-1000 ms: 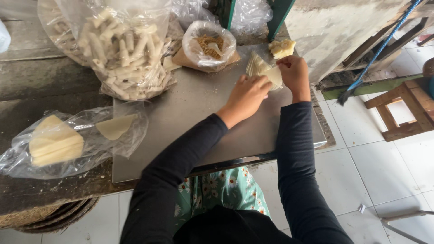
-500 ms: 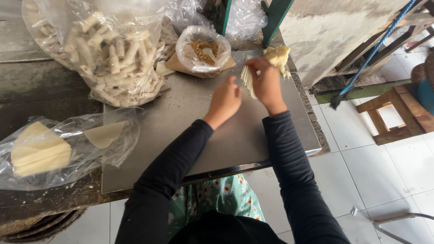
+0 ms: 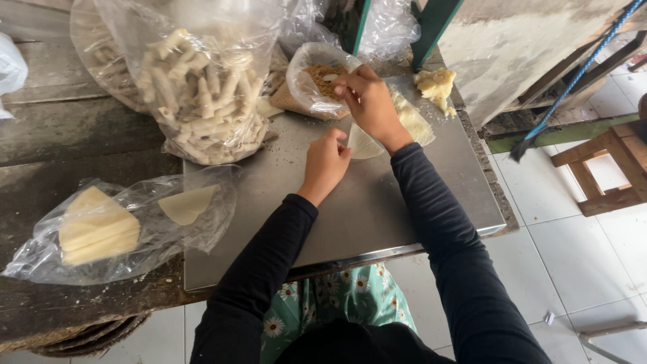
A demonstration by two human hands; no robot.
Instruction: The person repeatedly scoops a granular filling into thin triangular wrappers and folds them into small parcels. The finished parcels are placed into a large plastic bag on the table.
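Observation:
My left hand (image 3: pixel 327 164) rests on the steel sheet (image 3: pixel 377 209) and pinches the edge of a pale triangular wrapper (image 3: pixel 364 145). My right hand (image 3: pixel 367 101) hovers over the rim of a plastic bag of brown filling (image 3: pixel 317 81), fingers closed on a small white spoon-like piece. A stack of pale wrappers (image 3: pixel 412 121) lies just right of my right wrist. A lump of yellowish dough (image 3: pixel 435 84) sits at the sheet's far right corner.
A big clear bag of rolled pale sticks (image 3: pixel 195 87) stands at the back left. A flat plastic bag with stacked pale wrappers (image 3: pixel 101 229) lies on the dark wooden table at left. A wooden stool (image 3: pixel 610 172) and broom (image 3: pixel 559 94) stand on the tiled floor at right.
My right hand left the wrapper stack and reached left to the bag of brown filling. My left hand pulled one triangular wrapper onto the steel sheet.

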